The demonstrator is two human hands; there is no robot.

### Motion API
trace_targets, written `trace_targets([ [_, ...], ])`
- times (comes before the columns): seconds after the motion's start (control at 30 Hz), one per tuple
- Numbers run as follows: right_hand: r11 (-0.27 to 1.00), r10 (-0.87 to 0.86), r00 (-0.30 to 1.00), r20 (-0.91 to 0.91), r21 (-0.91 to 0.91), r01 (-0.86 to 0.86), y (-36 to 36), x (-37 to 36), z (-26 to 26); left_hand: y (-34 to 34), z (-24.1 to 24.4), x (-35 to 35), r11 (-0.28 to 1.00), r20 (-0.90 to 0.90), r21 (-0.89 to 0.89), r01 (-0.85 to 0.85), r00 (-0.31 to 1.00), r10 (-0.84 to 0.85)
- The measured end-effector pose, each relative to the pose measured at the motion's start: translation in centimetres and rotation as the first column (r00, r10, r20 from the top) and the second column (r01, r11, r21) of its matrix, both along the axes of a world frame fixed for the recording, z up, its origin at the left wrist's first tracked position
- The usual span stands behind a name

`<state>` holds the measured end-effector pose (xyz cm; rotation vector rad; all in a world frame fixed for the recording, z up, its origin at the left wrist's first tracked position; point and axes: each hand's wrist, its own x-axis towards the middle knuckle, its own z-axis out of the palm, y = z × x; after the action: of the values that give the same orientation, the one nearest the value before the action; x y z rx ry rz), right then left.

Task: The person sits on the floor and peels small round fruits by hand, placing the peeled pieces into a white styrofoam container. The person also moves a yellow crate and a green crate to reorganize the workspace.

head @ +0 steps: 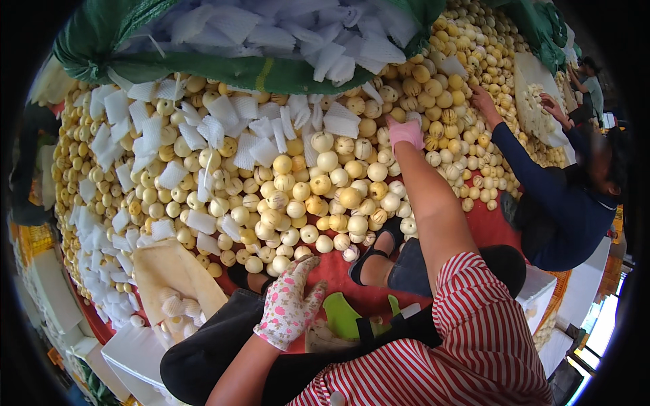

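Note:
A heap of pale yellow pepino melons (320, 184), many with purple stripes, spreads before me on a red ground sheet (332, 274). My right hand (406, 133) wears a pink glove and reaches far into the heap; its fingers are partly hidden among the fruit, so its grip is unclear. A white foam net (414, 116) lies beside it. My left hand (290, 304), in a white floral glove, hovers near the front edge of the fruit with thumb and fingers apart and nothing seen in it. Loose foam net sleeves (251, 150) lie scattered over the heap.
A green mesh sack (228, 71) full of foam nets lies across the back. Left of my knee stands a cream-coloured container (170, 264) with netted fruit, near a white foam box (134, 355). Something bright green (343, 314) lies between my legs. A co-worker (553, 203) reaches in from the right.

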<state>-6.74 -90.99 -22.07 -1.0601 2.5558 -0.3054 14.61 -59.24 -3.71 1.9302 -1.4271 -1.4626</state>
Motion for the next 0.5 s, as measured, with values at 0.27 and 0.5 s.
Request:
trace_targets([
  [0.27,0.945,0.306,-0.006,0.952,-0.305,-0.122,11.5,2.6,4.6,-1.1,-1.4,0.7,0.826,-0.484,0.167,-0.538,0.685,0.544],
  [0.5,0.807,0.331,-0.277,0.902,-0.423,-0.413,23.0,6.9,14.2,-2.6,-0.3,0.0,0.673,-0.482,0.27,-0.688,0.508,0.713],
])
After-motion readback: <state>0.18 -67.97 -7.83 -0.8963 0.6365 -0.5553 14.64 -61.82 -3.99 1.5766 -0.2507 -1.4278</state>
